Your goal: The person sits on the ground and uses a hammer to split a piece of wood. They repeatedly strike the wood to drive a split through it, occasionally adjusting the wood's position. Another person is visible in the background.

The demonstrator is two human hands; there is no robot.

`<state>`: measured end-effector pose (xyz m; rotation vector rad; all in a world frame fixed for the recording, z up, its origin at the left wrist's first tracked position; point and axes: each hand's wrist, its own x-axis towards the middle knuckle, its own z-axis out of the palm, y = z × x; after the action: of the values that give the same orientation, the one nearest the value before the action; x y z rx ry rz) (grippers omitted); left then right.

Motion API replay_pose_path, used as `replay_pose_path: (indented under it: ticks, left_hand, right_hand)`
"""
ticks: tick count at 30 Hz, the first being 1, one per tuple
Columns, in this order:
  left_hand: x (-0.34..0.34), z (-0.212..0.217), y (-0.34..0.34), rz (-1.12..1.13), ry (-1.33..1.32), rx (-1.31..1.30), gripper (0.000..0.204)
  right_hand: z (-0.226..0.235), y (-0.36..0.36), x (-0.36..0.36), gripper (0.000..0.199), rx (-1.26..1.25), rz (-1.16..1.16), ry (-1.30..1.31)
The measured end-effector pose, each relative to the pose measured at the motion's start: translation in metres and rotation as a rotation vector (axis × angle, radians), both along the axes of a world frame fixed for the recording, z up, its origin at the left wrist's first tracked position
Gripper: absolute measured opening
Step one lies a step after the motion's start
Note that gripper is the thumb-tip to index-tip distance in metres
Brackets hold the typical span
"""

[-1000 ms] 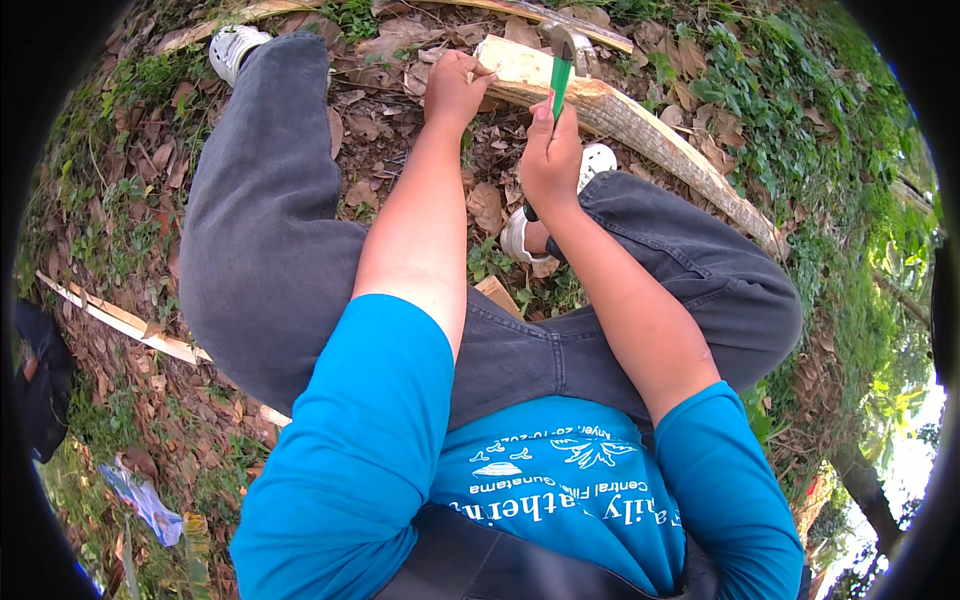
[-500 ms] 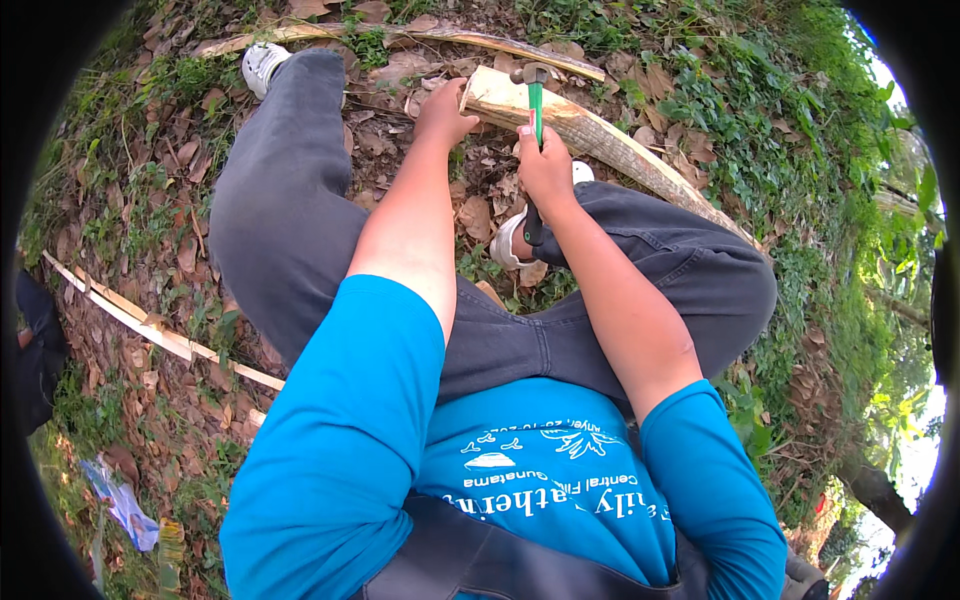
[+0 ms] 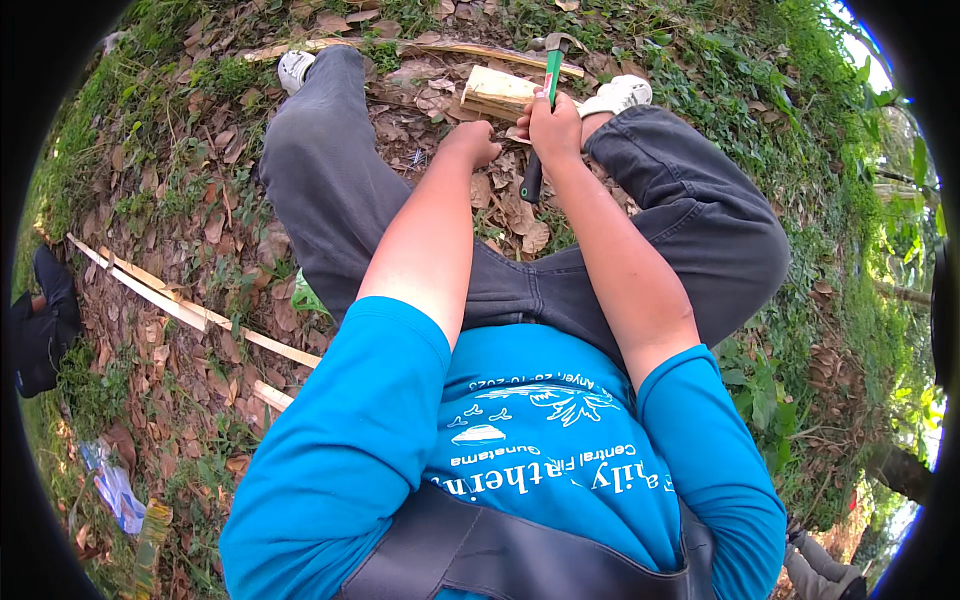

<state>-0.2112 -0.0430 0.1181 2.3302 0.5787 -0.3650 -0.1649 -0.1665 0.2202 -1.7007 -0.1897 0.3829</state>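
My right hand (image 3: pixel 556 127) grips a claw hammer (image 3: pixel 553 72) by its green and black handle, the metal head pointing away from me. Behind that hand lies a pale piece of split wood (image 3: pixel 492 88), its left end showing; the rest is hidden by the hand and my right shoe (image 3: pixel 617 95). Just short of the wood's near edge, my left hand (image 3: pixel 472 145) has its fingers curled closed, apart from the wood. Whatever those fingers may hold is hidden. A few thin, shiny pieces like nails (image 3: pixel 416 157) lie among the leaves left of it.
A long wood strip (image 3: pixel 455 47) lies beyond the split wood. More pale strips (image 3: pixel 160 300) lie at the left, near another person's dark-clothed leg (image 3: pixel 50 320). A crumpled plastic bag (image 3: pixel 120 495) is at lower left. Dry leaves and low plants cover the ground.
My left hand has come off the wood's end and drawn nearer to me. The wood no longer extends over my right leg, and my right shoe has moved outward. The hammer has shifted slightly right.
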Motion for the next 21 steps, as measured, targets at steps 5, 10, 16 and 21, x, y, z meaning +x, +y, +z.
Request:
replay_pose_path:
  ticks: [5,10,16,21]
  left_hand:
    - [-0.02,-0.022,-0.031,-0.275,0.084,-0.008,0.047]
    - [-0.032,-0.033,0.02,0.084,0.145,-0.086,0.049]
    - [0.006,-0.032,0.087,0.113,-0.034,0.248,0.071]
    - [0.072,-0.052,0.161,-0.28,-0.157,0.494,0.089]
  right_hand:
    - [-0.029,-0.02,0.006,0.019,-0.235,0.05,-0.214]
    - [-0.087,-0.036,0.011,0.029,-0.351,0.119,-0.308]
    - [-0.123,-0.032,0.01,0.03,-0.15,0.182,-0.073]
    - [-0.129,-0.033,0.013,0.03,-0.22,0.208,0.075]
